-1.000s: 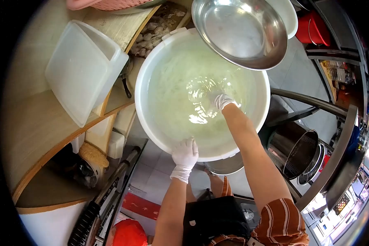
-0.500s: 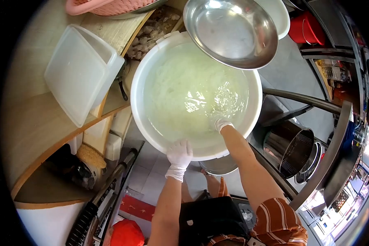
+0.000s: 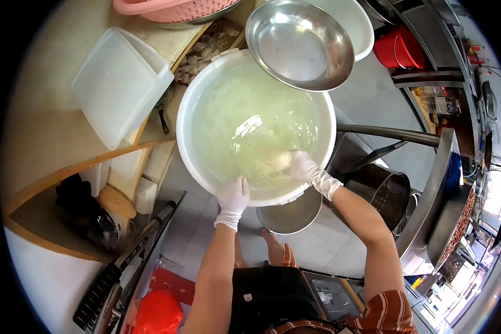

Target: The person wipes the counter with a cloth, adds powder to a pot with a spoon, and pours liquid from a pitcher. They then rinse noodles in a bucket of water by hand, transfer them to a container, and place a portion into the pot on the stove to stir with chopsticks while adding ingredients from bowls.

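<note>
One large white basin (image 3: 190, 131) sits low in front of the person, filled with cloudy greenish water and pale strands (image 3: 245, 119); both hands wear white gloves. The left hand (image 3: 232, 196) rests on the near rim of the basin, fingers curled over the edge and gripping it. The right hand (image 3: 300, 166) reaches in at the near right side, fingers closed around a pale clump (image 3: 278, 161) of the strands at the water's surface; how tightly they close cannot be told.

Two steel bowls show: one steel bowl (image 3: 299, 44) rests tilted on the basin's far rim, overlapping a white bowl (image 3: 357, 25) behind it; a second steel bowl (image 3: 289, 214) lies on the floor, partly under the basin's near edge. One clear plastic container (image 3: 119, 83) sits on the wooden counter (image 3: 50, 150) to the left; one pink basket (image 3: 167, 8) stands at the top edge; one red bucket (image 3: 398, 47) stands at the upper right; one metal mesh strainer (image 3: 392, 195) sits in a pot on the right.
</note>
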{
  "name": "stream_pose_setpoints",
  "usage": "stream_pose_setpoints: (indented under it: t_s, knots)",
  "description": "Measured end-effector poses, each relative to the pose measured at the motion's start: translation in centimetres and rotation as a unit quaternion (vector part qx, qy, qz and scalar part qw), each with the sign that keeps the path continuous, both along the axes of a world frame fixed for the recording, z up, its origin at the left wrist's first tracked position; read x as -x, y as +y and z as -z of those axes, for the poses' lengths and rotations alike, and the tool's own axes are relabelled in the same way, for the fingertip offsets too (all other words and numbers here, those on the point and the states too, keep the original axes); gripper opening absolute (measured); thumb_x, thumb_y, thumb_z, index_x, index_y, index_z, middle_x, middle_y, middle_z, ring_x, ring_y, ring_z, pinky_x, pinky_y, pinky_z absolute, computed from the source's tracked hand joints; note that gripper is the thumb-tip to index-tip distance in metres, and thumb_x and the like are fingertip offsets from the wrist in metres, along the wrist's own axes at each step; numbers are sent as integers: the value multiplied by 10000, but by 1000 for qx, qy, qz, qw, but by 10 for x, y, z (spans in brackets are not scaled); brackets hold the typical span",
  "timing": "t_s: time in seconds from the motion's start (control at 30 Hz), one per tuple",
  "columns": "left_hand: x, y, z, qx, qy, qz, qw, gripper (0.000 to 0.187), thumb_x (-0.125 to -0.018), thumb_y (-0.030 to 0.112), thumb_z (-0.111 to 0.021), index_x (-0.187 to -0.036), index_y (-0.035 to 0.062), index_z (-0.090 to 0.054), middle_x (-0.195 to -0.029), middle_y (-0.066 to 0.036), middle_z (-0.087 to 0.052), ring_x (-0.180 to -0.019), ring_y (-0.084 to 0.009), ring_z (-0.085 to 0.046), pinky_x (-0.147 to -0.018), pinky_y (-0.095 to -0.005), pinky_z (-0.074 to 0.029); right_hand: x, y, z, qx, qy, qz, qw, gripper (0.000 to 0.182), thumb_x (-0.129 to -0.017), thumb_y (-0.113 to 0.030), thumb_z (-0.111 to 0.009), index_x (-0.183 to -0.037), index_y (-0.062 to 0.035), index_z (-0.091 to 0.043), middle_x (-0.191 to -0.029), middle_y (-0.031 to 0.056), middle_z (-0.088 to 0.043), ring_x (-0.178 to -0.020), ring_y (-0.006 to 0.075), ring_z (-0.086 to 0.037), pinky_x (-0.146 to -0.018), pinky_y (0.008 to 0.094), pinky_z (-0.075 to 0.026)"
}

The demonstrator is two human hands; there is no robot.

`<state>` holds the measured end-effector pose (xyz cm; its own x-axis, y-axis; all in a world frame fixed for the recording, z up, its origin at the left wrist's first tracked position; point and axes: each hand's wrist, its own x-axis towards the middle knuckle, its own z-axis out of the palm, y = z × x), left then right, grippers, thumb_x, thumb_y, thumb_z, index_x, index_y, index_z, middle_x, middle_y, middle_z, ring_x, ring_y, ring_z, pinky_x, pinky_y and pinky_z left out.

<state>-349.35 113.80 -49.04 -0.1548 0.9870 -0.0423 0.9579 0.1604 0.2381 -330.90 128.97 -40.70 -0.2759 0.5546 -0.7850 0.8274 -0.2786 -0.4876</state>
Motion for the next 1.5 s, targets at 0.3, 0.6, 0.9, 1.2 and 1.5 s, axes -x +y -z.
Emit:
stream_pose_setpoints:
  t_s: [0.3, 0.6, 0.9, 1.2, 1.5]
  knots:
    - [5, 7, -18, 45, -105, -4, 993, 228, -849, 315, -546, -864, 98, -612, -763, -103, -638, -684, -295, -623, -602, -429, -490, 13, 8, -145, -41, 214, 127, 968, 370, -685, 19, -665, -1055, 9, -645, -894, 57, -683, -816, 94, -608, -758, 246, -495]
    - [27, -22, -72, 30, -241, -144, 959, 251, -849, 262, -581, -1017, 79, -616, -959, -132, -653, -877, -324, -623, -776, -400, -494, 27, 15, -298, -98, 215, 121, 964, 275, -663, 30, -669, -937, 11, -661, -786, 34, -654, -710, 85, -594, -663, 226, -496]
    - [41, -19, -122, -19, -276, -150, 949, 271, -812, 231, -625, -1018, 57, -606, -988, -127, -641, -871, -301, -630, -767, -381, -505, 39, 14, -444, -185, 221, 68, 955, 289, -660, -50, -651, -933, 43, -657, -839, 109, -667, -746, 162, -637, -685, 276, -514]
    - [24, 23, -244, -109, -315, -52, 941, 911, -590, 300, -844, -1302, 4, -359, -1231, -202, -471, -1123, -349, -484, -928, -398, -423, 45, 17, -533, -268, 181, -7, 946, 285, -673, -71, -642, -938, 35, -648, -832, 78, -664, -699, 133, -634, -687, 275, -532]
    - [17, 53, -291, -141, -337, 29, 930, 1266, -479, 297, -901, -1407, -47, -112, -1341, -293, -330, -1233, -408, -364, -1032, -433, -326, 38, 19, -564, -295, 149, -35, 943, 307, -664, -65, -651, -955, 31, -644, -845, 77, -667, -719, 132, -635, -708, 273, -528]
